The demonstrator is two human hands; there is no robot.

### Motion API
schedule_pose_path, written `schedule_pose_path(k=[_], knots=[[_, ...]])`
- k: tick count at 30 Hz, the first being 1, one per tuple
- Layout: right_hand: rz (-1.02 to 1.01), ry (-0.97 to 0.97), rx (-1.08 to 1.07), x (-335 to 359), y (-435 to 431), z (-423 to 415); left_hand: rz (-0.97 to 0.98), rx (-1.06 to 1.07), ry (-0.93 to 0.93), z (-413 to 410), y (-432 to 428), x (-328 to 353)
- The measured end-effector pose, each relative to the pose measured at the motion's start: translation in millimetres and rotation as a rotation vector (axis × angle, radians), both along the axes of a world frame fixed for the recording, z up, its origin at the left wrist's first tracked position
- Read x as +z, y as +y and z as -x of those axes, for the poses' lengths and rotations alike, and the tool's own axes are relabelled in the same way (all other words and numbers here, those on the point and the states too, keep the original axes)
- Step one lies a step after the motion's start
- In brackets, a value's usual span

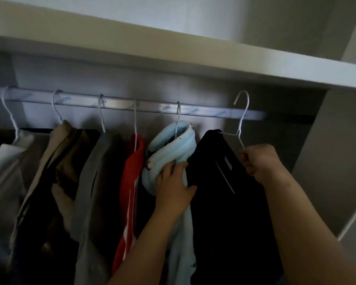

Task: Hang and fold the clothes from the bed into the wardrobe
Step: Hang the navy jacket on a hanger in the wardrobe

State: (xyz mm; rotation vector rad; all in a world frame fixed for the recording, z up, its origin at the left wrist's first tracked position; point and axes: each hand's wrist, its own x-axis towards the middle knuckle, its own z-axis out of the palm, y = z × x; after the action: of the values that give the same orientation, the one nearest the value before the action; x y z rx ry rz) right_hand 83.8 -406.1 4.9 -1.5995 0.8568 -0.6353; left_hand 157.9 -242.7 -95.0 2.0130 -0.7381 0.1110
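Observation:
A black garment (224,202) hangs on a white wire hanger (242,118) whose hook sits in front of the wardrobe rail (148,106), just above it. My right hand (259,161) grips the hanger's right shoulder wire. My left hand (174,186) rests on a light blue garment (169,149) hanging on the rail, fingers spread against its fabric, to the left of the black one.
Several more garments hang on the rail to the left: red (130,182), grey (93,182), brown (64,161) and white (4,165). A white shelf (214,64) runs above the rail. The wardrobe's side panel (337,161) stands at the right.

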Motion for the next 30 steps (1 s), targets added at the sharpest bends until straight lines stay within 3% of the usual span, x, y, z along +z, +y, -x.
schedule_pose_path(k=[9, 19, 23, 30], knots=[[0.003, 0.175, 0.090, -38.4, -33.2, -49.8, 0.012, 0.010, -0.037, -1.8, -24.4, -6.8], [0.088, 0.022, 0.038, -52.3, -15.1, -50.8, 0.008, -0.129, -0.049, -4.8, -23.2, -6.1], [0.318, 0.038, 0.008, -48.9, 2.6, -38.2, -0.032, -0.143, -0.038, -1.2, -18.6, -12.7], [0.715, 0.059, -0.148, -67.5, 58.7, 3.7, 0.101, -0.126, -0.024, 15.4, 7.0, -22.1]])
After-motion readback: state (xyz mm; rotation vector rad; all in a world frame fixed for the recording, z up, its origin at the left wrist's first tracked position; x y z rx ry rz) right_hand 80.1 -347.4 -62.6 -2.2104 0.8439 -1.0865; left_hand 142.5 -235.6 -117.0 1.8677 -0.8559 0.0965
